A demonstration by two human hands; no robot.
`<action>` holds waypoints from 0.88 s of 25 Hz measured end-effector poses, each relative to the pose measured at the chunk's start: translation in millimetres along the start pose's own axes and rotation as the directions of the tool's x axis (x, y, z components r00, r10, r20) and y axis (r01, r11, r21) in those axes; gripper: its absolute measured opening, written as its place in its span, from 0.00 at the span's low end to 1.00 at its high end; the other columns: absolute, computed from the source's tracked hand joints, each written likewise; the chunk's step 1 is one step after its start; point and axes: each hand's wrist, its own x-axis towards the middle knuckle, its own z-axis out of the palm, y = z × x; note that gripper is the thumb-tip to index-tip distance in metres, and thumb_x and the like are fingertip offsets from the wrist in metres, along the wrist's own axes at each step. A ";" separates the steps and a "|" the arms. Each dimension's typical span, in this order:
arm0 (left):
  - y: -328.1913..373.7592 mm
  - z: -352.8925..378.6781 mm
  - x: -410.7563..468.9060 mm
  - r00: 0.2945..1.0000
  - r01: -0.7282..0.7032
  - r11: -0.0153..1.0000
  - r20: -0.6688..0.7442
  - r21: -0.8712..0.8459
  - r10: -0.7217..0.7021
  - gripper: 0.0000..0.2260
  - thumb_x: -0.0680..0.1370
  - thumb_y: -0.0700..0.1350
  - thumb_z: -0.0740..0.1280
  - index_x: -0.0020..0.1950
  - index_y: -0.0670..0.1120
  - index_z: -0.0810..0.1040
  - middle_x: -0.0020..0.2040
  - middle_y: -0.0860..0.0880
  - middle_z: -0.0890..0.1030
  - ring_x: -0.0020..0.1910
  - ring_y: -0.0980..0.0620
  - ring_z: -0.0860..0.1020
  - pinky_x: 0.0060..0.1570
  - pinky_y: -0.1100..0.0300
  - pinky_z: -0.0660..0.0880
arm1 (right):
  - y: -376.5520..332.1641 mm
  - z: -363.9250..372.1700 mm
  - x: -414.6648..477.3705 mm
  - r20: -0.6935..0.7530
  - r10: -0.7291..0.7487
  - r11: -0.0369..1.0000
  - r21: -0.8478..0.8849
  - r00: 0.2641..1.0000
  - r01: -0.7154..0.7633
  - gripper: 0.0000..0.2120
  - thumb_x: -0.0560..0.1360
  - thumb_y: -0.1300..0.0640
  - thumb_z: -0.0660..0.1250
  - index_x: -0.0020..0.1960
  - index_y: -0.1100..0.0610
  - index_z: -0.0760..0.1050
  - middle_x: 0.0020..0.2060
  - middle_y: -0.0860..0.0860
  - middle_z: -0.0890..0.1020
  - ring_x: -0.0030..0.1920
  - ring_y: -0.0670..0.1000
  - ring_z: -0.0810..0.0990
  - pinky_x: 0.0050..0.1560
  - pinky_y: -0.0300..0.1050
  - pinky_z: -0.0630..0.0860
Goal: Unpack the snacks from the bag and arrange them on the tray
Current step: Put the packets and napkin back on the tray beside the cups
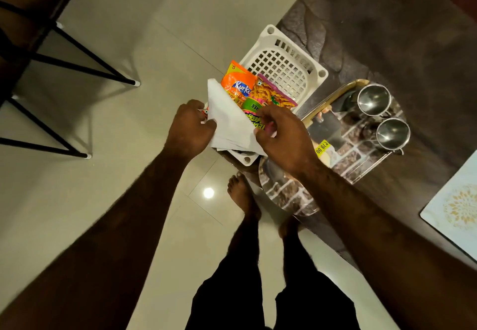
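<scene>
Black metal legs (77, 71) stand on the pale tiled floor (154, 32) at the far left. Next comes the left hand (189, 128), its fingers curled round the left edge of the white bag (229, 120), which it holds open. Two snack packets stick up out of the bag's mouth: an orange packet (236, 81) on the left and, touching it, a pink packet (273, 95) printed with yellow sticks. The right hand (284, 138) pinches the bag's right edge, just where the pink packet's lower end shows. Whether its fingers also catch the packet itself I cannot tell. The two hands are apart, one on each side of the bag.

The bag hangs over the near end of a white lattice tray (284, 66), which lies at the corner of the dark table (387, 32). Just right of it lies a brick-patterned serving tray (361, 156) with a yellow price sticker (322, 147). Two steel cups (374, 99) stand side by side on its far end. A pale placemat (454, 205) lies at the right edge. Below, bare feet (241, 195) stand on the floor.
</scene>
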 end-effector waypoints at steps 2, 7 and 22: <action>-1.9 1.8 2.0 0.999 -0.028 1.000 0.028 0.008 0.027 0.18 0.76 0.45 0.69 0.64 0.41 0.75 0.56 0.44 0.80 0.55 0.45 0.77 0.47 0.61 0.68 | -11.9 10.5 14.5 0.000 -0.010 0.999 -0.040 1.000 0.010 0.16 0.76 0.57 0.73 0.63 0.58 0.80 0.52 0.52 0.82 0.54 0.55 0.79 0.58 0.49 0.77; 1.6 2.3 0.8 0.994 -0.032 0.997 0.100 -0.067 0.039 0.21 0.76 0.45 0.71 0.68 0.43 0.72 0.60 0.46 0.80 0.50 0.51 0.76 0.48 0.60 0.73 | -29.3 35.7 33.1 0.076 0.108 0.993 -0.061 0.991 -0.103 0.16 0.77 0.53 0.75 0.62 0.58 0.80 0.43 0.47 0.77 0.47 0.51 0.77 0.52 0.46 0.77; 18.3 -1.6 -38.5 0.820 0.146 0.891 0.556 -0.431 0.135 0.11 0.83 0.52 0.61 0.66 0.58 0.71 0.55 0.64 0.80 0.54 0.61 0.79 0.43 0.63 0.80 | -15.9 0.3 22.0 0.309 0.343 0.576 0.677 0.887 -0.458 0.14 0.80 0.68 0.66 0.64 0.60 0.80 0.58 0.61 0.87 0.55 0.62 0.86 0.58 0.59 0.83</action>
